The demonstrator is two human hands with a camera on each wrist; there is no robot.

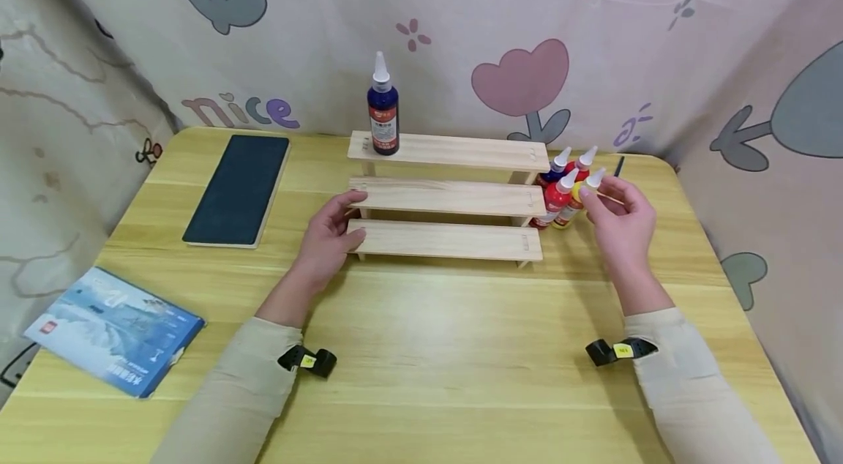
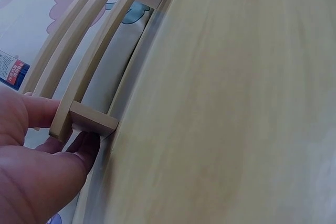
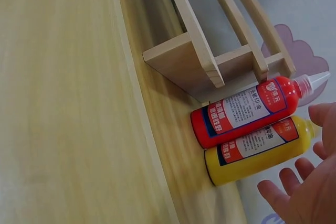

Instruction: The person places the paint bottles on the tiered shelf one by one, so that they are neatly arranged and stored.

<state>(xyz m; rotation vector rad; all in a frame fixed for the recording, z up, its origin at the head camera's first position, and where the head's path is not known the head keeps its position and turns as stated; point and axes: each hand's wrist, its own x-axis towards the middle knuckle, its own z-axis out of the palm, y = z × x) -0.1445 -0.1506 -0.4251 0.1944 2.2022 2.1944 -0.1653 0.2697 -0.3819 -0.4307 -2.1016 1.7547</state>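
A three-tier wooden shelf (image 1: 448, 198) stands in the middle of the table. My left hand (image 1: 327, 233) grips its left end, fingers curled at the lower tiers' edges. A dark blue squeeze bottle (image 1: 384, 120) with a white nozzle stands upright on the top tier's left. Beside the shelf's right end, several more bottles stand close together, including a red bottle (image 3: 244, 109) and a yellow bottle (image 3: 257, 150). My right hand (image 1: 622, 219) is at the yellow bottle's neck, thumb and index finger either side of it and the other fingers spread loosely.
A dark-covered notebook (image 1: 238, 189) lies left of the shelf. Nearer the table's left edge is a blue picture-covered pad (image 1: 115, 332). A thin dark stick (image 1: 619, 166) shows behind my right hand. A patterned curtain (image 1: 448, 10) hangs along the table's back.
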